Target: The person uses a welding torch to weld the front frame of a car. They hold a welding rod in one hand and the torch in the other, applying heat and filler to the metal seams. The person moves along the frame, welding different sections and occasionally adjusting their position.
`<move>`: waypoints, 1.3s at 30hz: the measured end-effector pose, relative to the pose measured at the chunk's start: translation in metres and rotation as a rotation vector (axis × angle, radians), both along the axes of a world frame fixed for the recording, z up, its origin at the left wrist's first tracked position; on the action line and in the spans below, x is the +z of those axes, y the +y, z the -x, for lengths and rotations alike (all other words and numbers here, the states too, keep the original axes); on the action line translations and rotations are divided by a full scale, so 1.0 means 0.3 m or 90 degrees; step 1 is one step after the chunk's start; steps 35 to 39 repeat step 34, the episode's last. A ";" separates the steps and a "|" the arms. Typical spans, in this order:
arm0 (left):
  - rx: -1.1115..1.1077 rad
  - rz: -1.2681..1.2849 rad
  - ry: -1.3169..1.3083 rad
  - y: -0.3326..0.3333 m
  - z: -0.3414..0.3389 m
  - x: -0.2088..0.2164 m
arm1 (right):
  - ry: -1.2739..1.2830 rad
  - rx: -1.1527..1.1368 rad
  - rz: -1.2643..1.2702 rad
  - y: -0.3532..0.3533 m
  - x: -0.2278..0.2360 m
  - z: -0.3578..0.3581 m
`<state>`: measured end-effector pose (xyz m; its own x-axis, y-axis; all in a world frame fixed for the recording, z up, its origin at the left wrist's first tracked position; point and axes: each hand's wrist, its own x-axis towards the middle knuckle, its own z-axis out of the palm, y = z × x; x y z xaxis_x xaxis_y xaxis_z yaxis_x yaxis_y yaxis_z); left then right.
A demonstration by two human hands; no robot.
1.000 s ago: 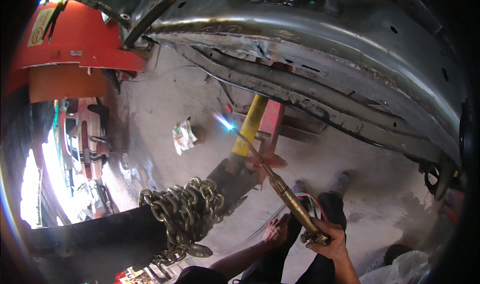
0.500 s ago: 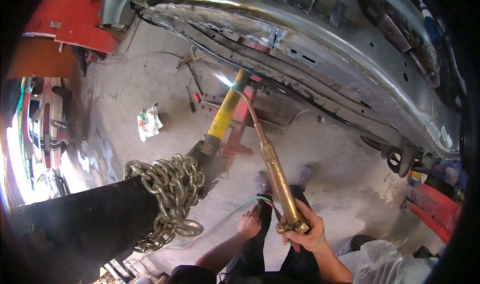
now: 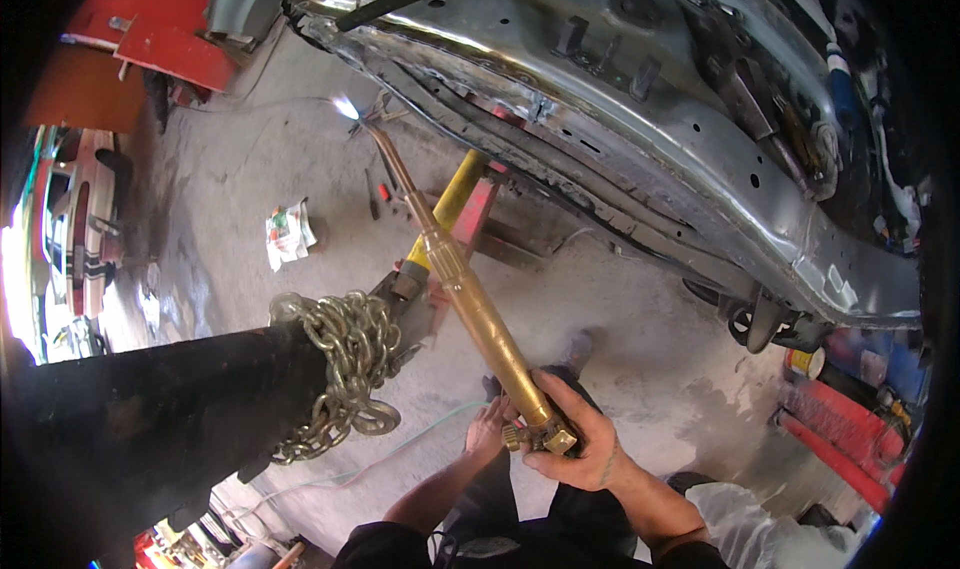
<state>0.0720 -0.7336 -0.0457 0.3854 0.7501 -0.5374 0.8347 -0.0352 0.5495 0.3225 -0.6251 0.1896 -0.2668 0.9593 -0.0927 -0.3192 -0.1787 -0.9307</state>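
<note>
A brass gas torch [image 3: 490, 344] with a bent copper tip is held in my right hand [image 3: 588, 439], closed around its valve end. A bright white-blue flame [image 3: 345, 107] burns at the tip, pointing up and left over the floor. My left hand [image 3: 485, 431] is beside the torch's valve knob [image 3: 514, 436], its fingers stretched upward. Whether the fingertips touch the torch I cannot tell. Beyond, the bare metal car body [image 3: 650, 159] spans the upper right, its lower sill apart from the flame.
A black beam [image 3: 150, 419] wrapped in a heavy chain [image 3: 350, 344] juts from the left. The yellow bar [image 3: 447, 209] runs from it toward the sill, over a red stand [image 3: 475, 214]. On the floor lie a packet [image 3: 289, 234] and a thin hose [image 3: 400, 451]. Red equipment [image 3: 840, 444] stands right.
The torch and its flame have swung up and left, away from the yellow bar. My left hand has moved closer to the torch's valve end. The view has shifted slightly.
</note>
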 end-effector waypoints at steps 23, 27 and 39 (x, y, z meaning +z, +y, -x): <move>0.128 -0.008 -0.162 0.356 -0.320 -0.129 | -0.313 -0.040 -0.232 0.075 0.068 -0.398; 0.131 -0.067 -0.198 0.356 -0.258 -0.185 | -0.316 -0.051 -0.291 0.141 -0.002 -0.332; 0.071 0.023 -0.365 0.499 -0.248 -0.252 | -0.201 -0.085 -0.439 0.293 -0.187 -0.155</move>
